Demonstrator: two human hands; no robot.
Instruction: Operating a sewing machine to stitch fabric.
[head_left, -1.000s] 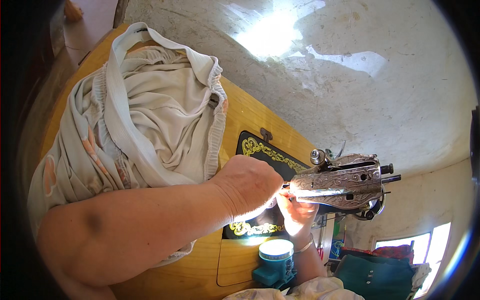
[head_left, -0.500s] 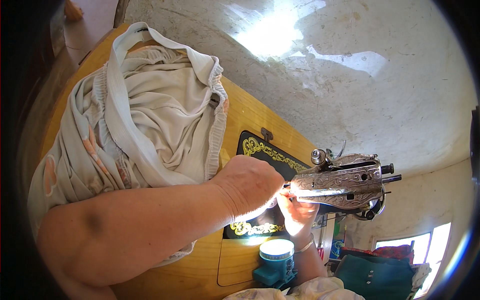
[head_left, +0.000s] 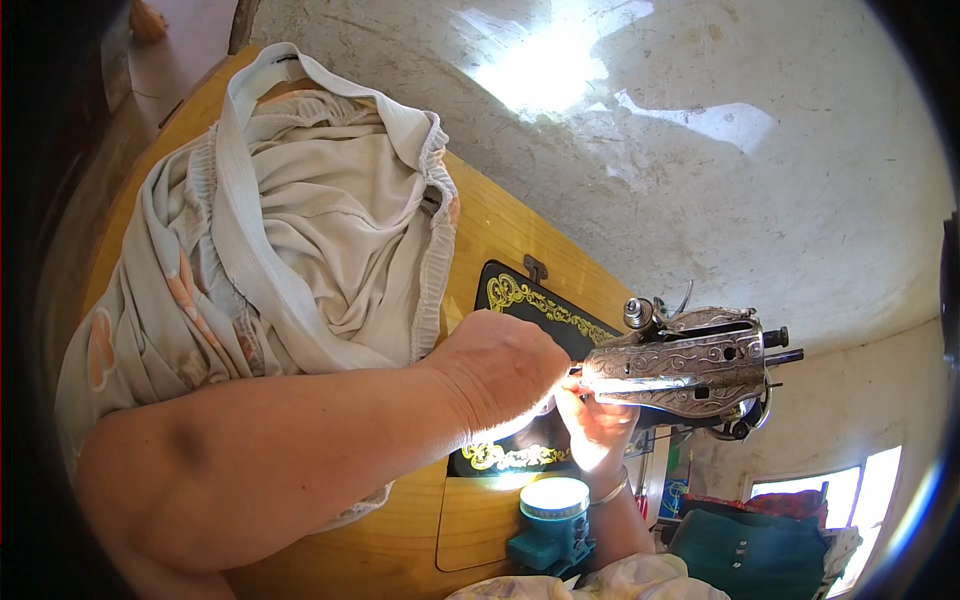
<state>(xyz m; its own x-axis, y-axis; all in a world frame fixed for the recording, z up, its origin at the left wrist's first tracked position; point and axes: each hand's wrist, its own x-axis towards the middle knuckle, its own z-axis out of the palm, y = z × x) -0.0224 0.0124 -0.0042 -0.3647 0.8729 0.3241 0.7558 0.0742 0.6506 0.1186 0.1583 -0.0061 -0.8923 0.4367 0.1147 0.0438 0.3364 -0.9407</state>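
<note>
My left hand (head_left: 502,365) reaches across from the left, closed, its back toward me and its fingertips hidden at the end of the sewing machine's head (head_left: 690,370). My right hand (head_left: 598,428), with a bangle at the wrist, is raised from below. Its fingertips are pinched together close to the left hand's, beside the engraved metal faceplate. Whatever the fingers hold is too small or hidden to make out. Beneath the hands lies the machine's black bed (head_left: 520,462) with gold scrollwork. A pale garment (head_left: 330,220) with a gathered elastic waistband is heaped to the left.
A teal lamp (head_left: 552,525), lit, stands on the wooden tabletop (head_left: 400,550) near the right wrist. Behind the table rises a scuffed grey wall (head_left: 740,200). Dark green cloth (head_left: 750,555) and a red patterned cloth (head_left: 720,508) lie at the lower right, beside a bright window.
</note>
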